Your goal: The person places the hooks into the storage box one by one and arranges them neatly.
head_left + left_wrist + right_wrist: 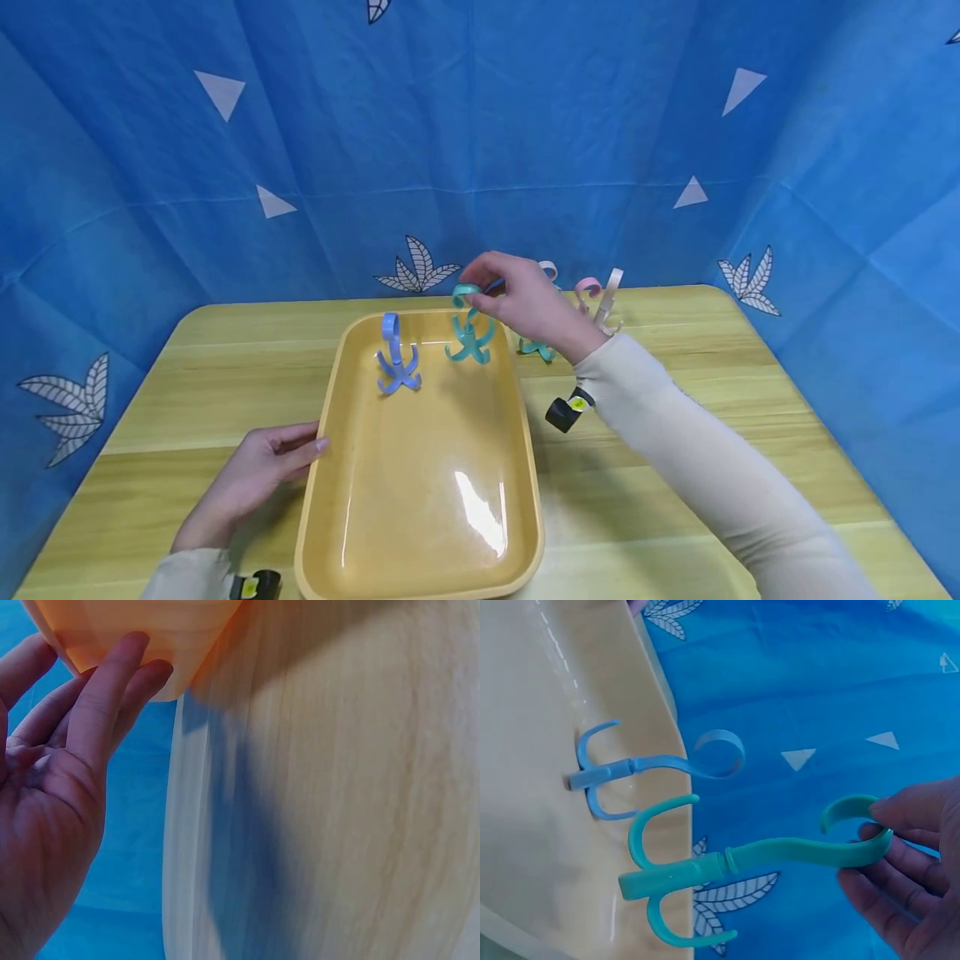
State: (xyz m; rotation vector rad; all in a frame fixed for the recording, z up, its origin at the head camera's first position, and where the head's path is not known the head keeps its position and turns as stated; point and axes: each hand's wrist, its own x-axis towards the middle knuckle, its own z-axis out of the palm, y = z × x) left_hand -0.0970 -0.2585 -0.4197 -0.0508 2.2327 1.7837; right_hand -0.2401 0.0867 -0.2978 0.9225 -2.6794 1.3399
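My right hand [525, 304] pinches the curled top of a green multi-prong hanging hook [802, 853]. Its prongs point down over the far right part of a yellow tray [420, 492]; whether they touch the tray floor I cannot tell. A blue hook [398, 367] of the same form stands upright inside the tray, near the far left corner. My left hand [258, 475] holds the tray's left side, thumb at the rim. In the left wrist view, fingers [101, 705] lie against the tray's outer wall.
Beyond the tray's far right corner stand more hooks, partly hidden by my right hand: a pink hook [589, 287], a whitish hook [611, 292] and a green-pronged hook [537, 348]. The wooden table [675, 400] is bordered by a blue cloth [480, 125].
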